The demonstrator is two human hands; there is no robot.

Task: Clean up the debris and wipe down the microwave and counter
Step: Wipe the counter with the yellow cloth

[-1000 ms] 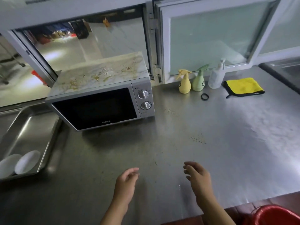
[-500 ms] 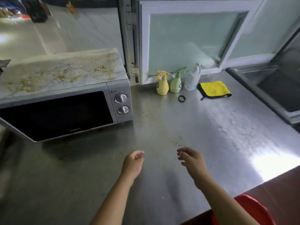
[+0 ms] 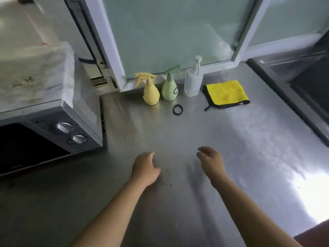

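Note:
A silver microwave (image 3: 44,111) with a stained, crumb-strewn top stands at the left on the steel counter (image 3: 249,157). Small dark crumbs (image 3: 166,179) lie on the counter between my hands. My left hand (image 3: 145,169) hovers low over the counter just left of the crumbs, fingers loosely curled, holding nothing. My right hand (image 3: 210,162) is to the right of them, fingers apart and empty. A folded yellow cloth (image 3: 227,93) lies at the back right, well beyond both hands.
Against the frosted window stand a yellow spray bottle (image 3: 150,91), a green spray bottle (image 3: 170,88) and a clear pump bottle (image 3: 193,81). A black ring (image 3: 177,109) lies in front of them. A sink (image 3: 306,82) is at the far right.
The view has swung right and moved closer, pushing the microwave to the left edge. Both hands have moved forward over the counter toward the crumbs, still empty.

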